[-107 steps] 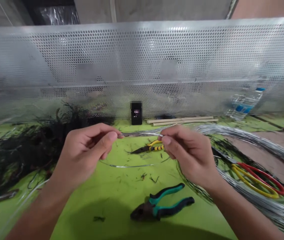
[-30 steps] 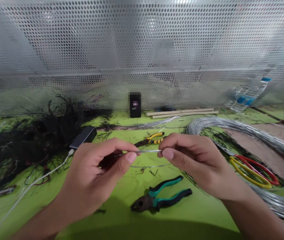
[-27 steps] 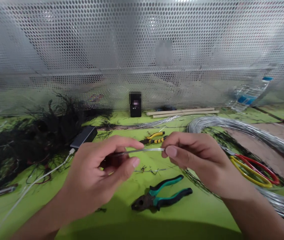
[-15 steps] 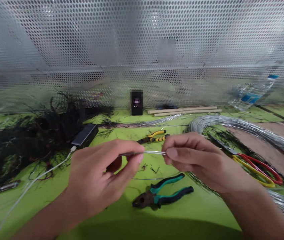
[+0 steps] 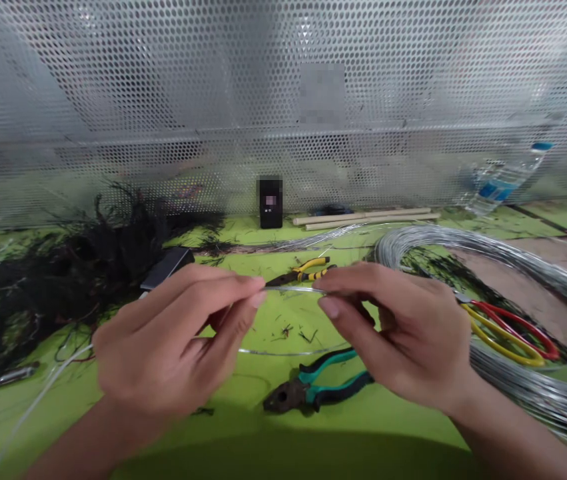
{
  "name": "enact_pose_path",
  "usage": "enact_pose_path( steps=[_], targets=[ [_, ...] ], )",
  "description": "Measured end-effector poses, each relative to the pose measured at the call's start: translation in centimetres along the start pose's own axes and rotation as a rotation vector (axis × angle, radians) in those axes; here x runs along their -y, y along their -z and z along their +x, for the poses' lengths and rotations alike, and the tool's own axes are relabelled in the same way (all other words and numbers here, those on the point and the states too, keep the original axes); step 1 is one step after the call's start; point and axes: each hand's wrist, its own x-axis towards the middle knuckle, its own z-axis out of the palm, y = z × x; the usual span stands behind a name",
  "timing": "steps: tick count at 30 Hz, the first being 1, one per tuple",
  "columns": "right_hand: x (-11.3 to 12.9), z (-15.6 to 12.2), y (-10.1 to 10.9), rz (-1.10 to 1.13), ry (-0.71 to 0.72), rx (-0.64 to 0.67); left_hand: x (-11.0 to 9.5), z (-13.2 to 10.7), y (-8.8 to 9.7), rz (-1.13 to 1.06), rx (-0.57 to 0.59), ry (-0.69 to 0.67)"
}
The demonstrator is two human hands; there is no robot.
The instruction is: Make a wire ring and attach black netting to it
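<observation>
A thin silvery wire (image 5: 290, 289) runs nearly level between my two hands above the green table. My left hand (image 5: 173, 333) pinches one end between thumb and forefinger. At the other end, the thumb and forefinger of my right hand (image 5: 398, 327) are closed on it. Below lie teal-and-black combination pliers (image 5: 308, 390), their lower handle tip partly behind my right hand. Behind the wire rest yellow-and-black pliers (image 5: 303, 270). Another thin wire (image 5: 283, 352) lies on the table between the hands.
A large coil of wire (image 5: 433, 240) and red-and-yellow-handled scissors (image 5: 513, 333) lie right. A bundle of black strands (image 5: 78, 267) and a dark box (image 5: 166, 267) sit left. A tilted water bottle (image 5: 506, 180), pale sticks (image 5: 368, 219) and a phone (image 5: 270, 203) stand near the perforated metal panel (image 5: 243, 80).
Both hands have shifted left and the wire sits slightly higher. My right hand has turned, its fingers now pointing more to the left and down. The wire span between the hands is longer.
</observation>
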Motion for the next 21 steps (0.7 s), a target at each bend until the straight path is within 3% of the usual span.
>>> enact_pose_path(
  steps=[3, 9, 15, 21],
  targets=[
    [0.0, -0.6, -0.3, -0.209, 0.154, -0.086, -0.1, 0.1, -0.2, 0.021, 0.023, -0.026],
    [0.0, -1.1, -1.1, -0.318, 0.275, -0.05, 0.1, -0.6, -0.7, 0.072, 0.155, -0.31],
    [-0.4, -0.8, -0.7, -0.321, 0.291, -0.054, 0.2, -0.4, -0.2, 0.056, 0.18, -0.234],
    [-0.6, -0.7, -0.5, -0.262, 0.284, -0.079, 0.2, -0.3, -0.1, 0.097, 0.11, -0.25]
  ],
)
